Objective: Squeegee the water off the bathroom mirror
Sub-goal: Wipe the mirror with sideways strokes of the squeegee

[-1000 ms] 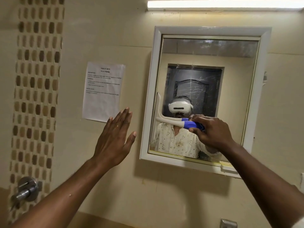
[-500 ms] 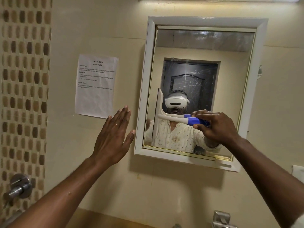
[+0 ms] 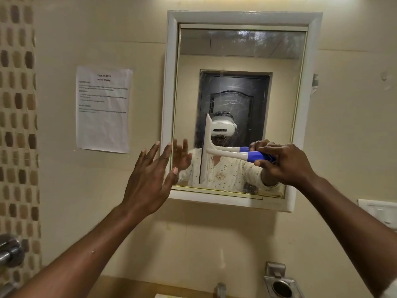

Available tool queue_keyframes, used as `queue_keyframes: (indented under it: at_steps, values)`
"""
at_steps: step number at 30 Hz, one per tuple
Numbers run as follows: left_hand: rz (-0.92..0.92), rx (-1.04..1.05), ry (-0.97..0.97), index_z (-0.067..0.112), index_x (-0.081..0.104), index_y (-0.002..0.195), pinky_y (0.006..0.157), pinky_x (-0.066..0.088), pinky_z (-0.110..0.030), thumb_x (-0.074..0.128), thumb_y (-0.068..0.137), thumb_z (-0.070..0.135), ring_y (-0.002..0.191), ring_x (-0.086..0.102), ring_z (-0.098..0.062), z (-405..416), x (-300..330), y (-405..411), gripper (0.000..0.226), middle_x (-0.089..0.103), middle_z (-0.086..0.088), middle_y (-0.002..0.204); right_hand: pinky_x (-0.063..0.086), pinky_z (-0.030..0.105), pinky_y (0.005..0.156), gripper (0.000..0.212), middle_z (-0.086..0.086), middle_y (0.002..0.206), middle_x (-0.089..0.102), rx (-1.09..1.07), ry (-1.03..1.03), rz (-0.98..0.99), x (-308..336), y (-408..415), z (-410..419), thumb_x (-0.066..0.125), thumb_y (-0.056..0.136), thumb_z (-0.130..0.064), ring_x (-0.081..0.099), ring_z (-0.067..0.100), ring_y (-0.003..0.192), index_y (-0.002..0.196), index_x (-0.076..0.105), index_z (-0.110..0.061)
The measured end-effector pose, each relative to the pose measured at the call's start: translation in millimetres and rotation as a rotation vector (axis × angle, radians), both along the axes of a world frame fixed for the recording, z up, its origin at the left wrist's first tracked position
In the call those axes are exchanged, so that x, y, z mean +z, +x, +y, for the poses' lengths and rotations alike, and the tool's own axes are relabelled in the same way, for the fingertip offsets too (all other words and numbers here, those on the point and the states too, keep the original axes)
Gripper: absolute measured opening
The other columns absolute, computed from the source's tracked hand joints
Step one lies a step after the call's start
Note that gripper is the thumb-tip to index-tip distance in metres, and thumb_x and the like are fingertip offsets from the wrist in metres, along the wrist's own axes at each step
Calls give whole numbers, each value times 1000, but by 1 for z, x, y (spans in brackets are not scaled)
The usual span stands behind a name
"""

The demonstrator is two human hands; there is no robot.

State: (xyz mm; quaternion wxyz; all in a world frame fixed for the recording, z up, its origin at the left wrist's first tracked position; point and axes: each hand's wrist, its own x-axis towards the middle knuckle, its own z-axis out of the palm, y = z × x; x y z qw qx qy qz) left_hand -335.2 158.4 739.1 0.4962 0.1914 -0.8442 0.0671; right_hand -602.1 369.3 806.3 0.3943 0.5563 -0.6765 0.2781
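Gripping squeegee [image 3: 217, 150], right hand [image 3: 285, 162] hides handle end; paper [image 3: 103, 108] text illegible.

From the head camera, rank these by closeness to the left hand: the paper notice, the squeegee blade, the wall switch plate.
From the left hand:
1. Squeegee blade, just to its right on the mirror.
2. Paper notice, up and left on the wall.
3. Wall switch plate, far right edge.

The left hand [image 3: 148, 181] was raised flat with fingers spread, pointing toward one o'clock, forearm running down to seven o'clock. The right hand [image 3: 283, 162] was curled in a closed grip, apparently thumb underneath, forearm trailing to four o'clock.
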Motion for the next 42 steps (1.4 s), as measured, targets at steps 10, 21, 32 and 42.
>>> queue_keyframes:
  at_steps: [10,21,32,42]
  values:
    - [162,-167,-46,4,55,126,51,49,-32,53,89,11,47,48,-22,35,7,-22,38,63,-14,61,50,28,70,40,8,97,76,-36,-5,-9,-4,-14,29,74,77,-35,65,23,74,111,70,-16]
    - [135,-204,-20,6,65,104,47,52,-37,67,68,-10,43,52,-26,52,5,-38,39,60,-10,54,53,31,60,39,6,80,72,-125,44,-24,0,-37,68,71,79,-38,58,21,63,110,70,-14]
    - [142,-204,-65,4,48,70,40,36,-33,65,63,-15,44,30,-20,77,5,-54,27,37,-4,48,38,22,53,26,-2,69,63,-194,27,2,-7,-55,110,73,78,-33,53,21,57,100,72,-18]
    - [93,-259,-64,5,48,63,48,17,-10,74,63,-15,42,25,-12,95,5,-68,33,29,5,51,36,21,50,22,-1,66,62,-227,20,22,-9,-71,139,73,78,-31,53,22,55,96,72,-19]
